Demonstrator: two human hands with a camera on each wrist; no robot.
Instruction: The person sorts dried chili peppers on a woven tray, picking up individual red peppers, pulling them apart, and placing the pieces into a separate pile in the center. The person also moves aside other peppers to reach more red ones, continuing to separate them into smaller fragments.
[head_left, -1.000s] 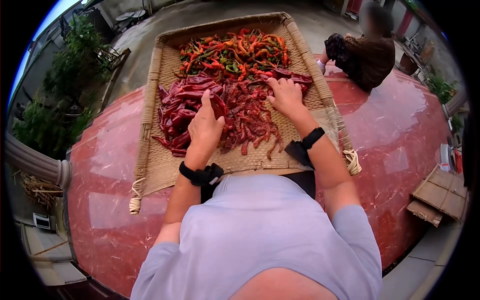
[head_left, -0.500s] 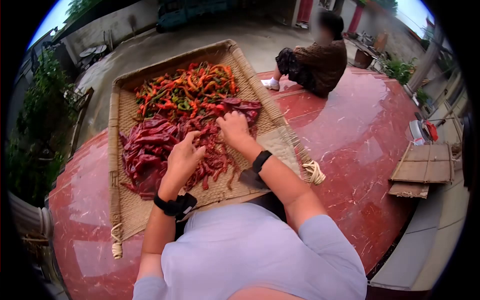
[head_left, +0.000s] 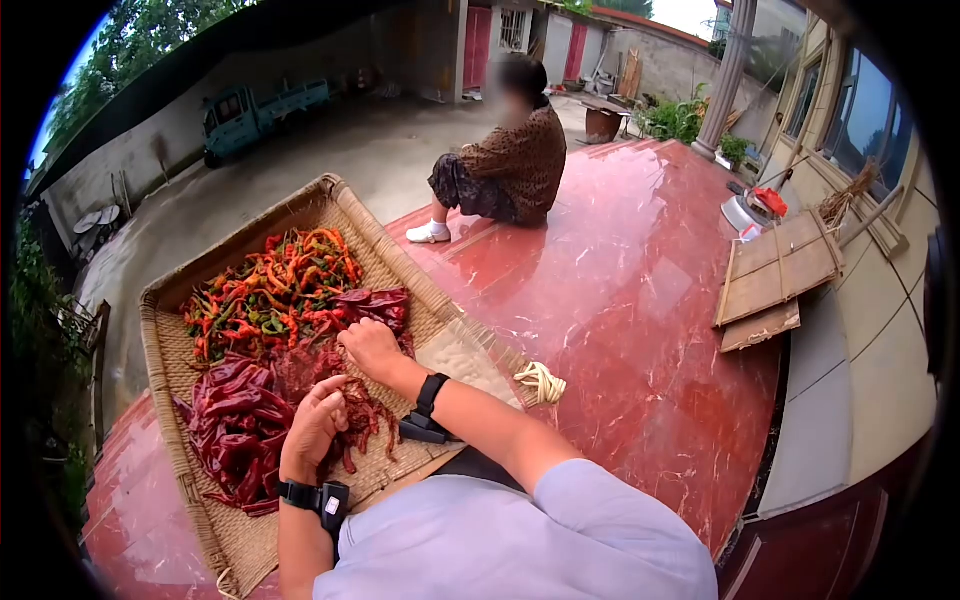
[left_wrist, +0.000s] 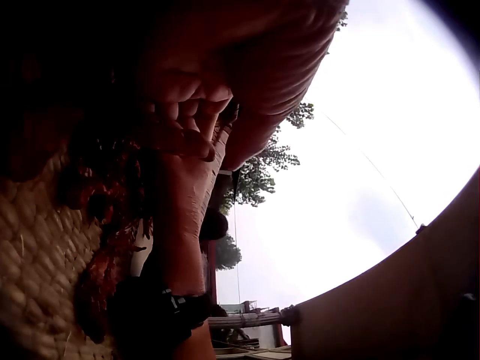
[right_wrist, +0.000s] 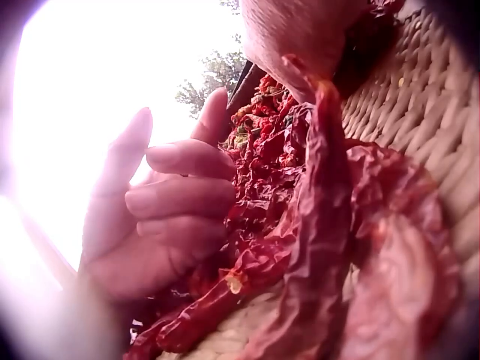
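- Grip of the left hand [head_left: 313, 428]: loosely curled, thumb and forefinger apart, with no pepper visible between them; it hangs just above the near edge of the peppers.
- Right hand [head_left: 370, 350]: back upward, fingers bent down among the shrivelled red peppers [head_left: 368, 418]; whether they pinch one, I cannot tell.
- All the peppers lie in a woven tray [head_left: 163, 385]: glossy dark-red peppers [head_left: 240, 425] on the left, shrivelled ones in the middle, orange and green peppers [head_left: 275, 290] at the far end, and a few flattened red peppers [head_left: 390, 308] just beyond the right hand.
- Step in hand, as I judge it: picking over or spreading the shrivelled peppers, the right hand working and the left waiting close by.
- Next move probably calls for a light pinch on a single pepper, drawn free without dragging its neighbours, since dry skins may tear.
- Hidden: the right fingertips, masked by the hand's own back in the head view. The left wrist view is too dark to settle the contact.
- Blurred: a wrinkled pepper [right_wrist: 319, 225] close to the right wrist camera; held or lying loose, I cannot tell.
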